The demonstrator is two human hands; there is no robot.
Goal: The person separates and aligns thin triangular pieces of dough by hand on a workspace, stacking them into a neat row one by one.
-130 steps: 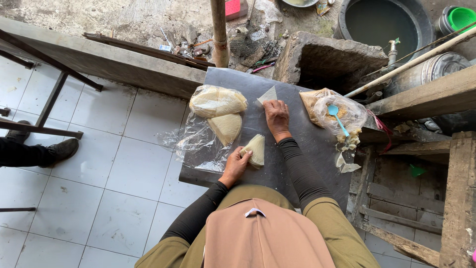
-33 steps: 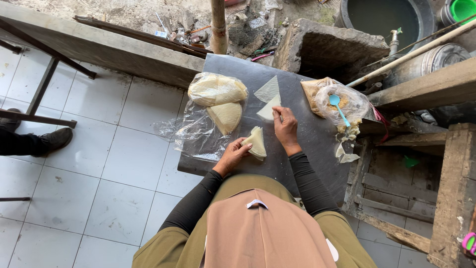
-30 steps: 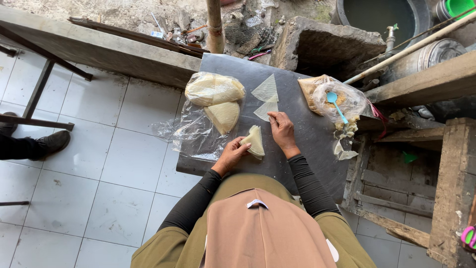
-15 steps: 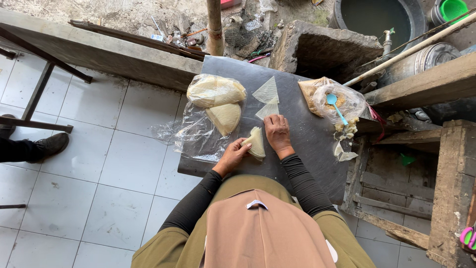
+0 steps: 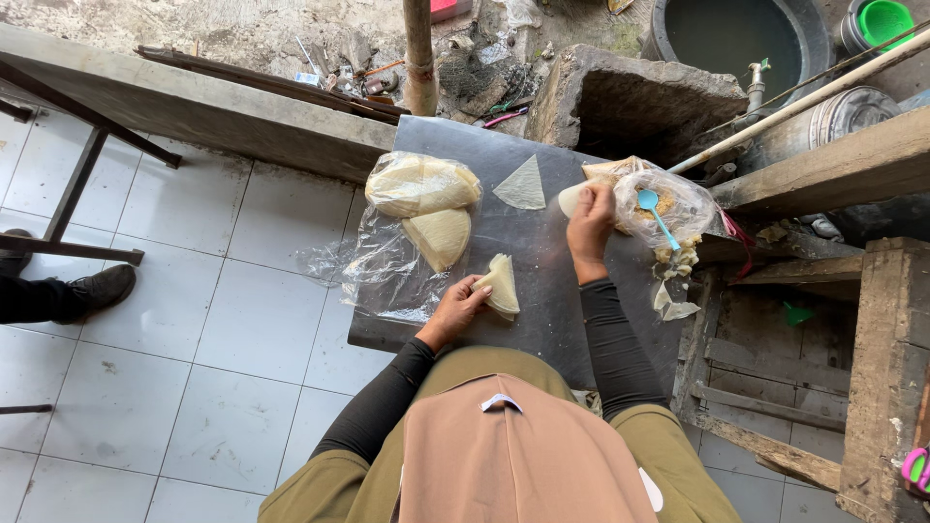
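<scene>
- Dark grey surface [image 5: 542,291] carries everything, and its near left corner hangs over the tiled floor [image 5: 194,320]. The clear plastic sheet [image 5: 373,266] under the stacked wrappers [image 5: 421,184] already passes this edge, so I think a small pull could slide the stack off.
- Filling bag [image 5: 668,203], with a blue spoon [image 5: 654,208] inside, sits at the far right edge. The right hand [image 5: 591,223] is at its mouth; whether it grips anything, I cannot tell. A careless tug may tip the bag.
- Folded wrapper cone [image 5: 501,286] lies near the middle, pinched closed by the left hand [image 5: 455,310]. A looser grip may let it unfold.
</scene>
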